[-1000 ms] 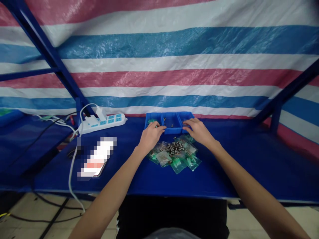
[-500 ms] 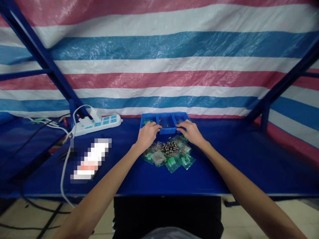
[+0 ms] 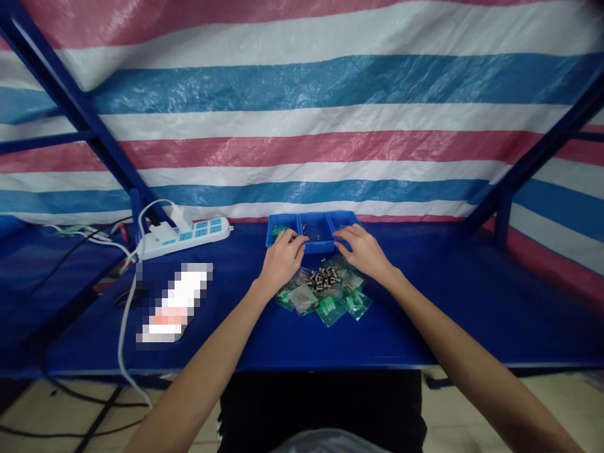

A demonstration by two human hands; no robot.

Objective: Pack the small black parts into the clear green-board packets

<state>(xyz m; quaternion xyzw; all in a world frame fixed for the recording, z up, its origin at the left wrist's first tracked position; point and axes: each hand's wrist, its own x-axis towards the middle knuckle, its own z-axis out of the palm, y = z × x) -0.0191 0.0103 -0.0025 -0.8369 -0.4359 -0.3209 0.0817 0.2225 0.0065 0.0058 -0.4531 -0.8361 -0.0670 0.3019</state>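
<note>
A blue three-compartment tray (image 3: 317, 247) sits toward the back of the table. My left hand (image 3: 282, 261) is at its front left, fingers curled over the front rim and thumb in front of it. At the front right, my right hand (image 3: 361, 248) has its fingers on the rim, with the thumb lower down. Green pieces (image 3: 279, 231) lie in the left compartment; a few small metal parts (image 3: 318, 238) are in the middle one. Just in front of the tray is a pile of small dark and silvery cylindrical parts (image 3: 325, 278), surrounded by clear plastic bags (image 3: 330, 309) with green or pale contents.
A white power strip (image 3: 202, 234) with plugs stands at the back left, its white cable (image 3: 121, 333) running over the table's front edge. A blurred-out flat object (image 3: 174, 308) lies nearby. Blue frame posts (image 3: 533, 157) and a striped sheet (image 3: 302, 119) enclose the table.
The view has shifted slightly. My left thumb has moved a little down and away from the fingers. Both hands remain at the tray's front rim.
</note>
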